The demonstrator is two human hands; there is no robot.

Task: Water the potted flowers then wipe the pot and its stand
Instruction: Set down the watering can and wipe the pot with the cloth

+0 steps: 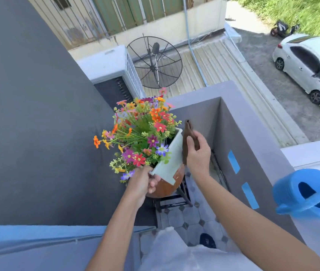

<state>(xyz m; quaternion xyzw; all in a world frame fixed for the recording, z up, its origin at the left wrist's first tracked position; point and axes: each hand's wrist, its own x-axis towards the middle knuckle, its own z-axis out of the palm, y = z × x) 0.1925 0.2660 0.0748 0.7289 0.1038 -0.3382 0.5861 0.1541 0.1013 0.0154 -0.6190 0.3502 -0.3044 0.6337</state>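
Left hand gripping one white pot, right hand holding one brown cloth against it

One white planter, one brown pot, one black stand, one brown cloth, one blue watering can, two tape strips, two hands.

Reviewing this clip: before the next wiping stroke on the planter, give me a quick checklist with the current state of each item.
1. Left hand steadies the pale green rectangular planter at its near corner: ok.
2. Right hand holds the brown cloth: ok.
3. Cloth pressed against the planter's side: ok.
4. Blue plastic watering can set aside on the grey parapet wall: ok.
5. Planter seated level on the round orange-brown pot: not ok, tilted.
6. Black metal stand wiped: cannot tell.
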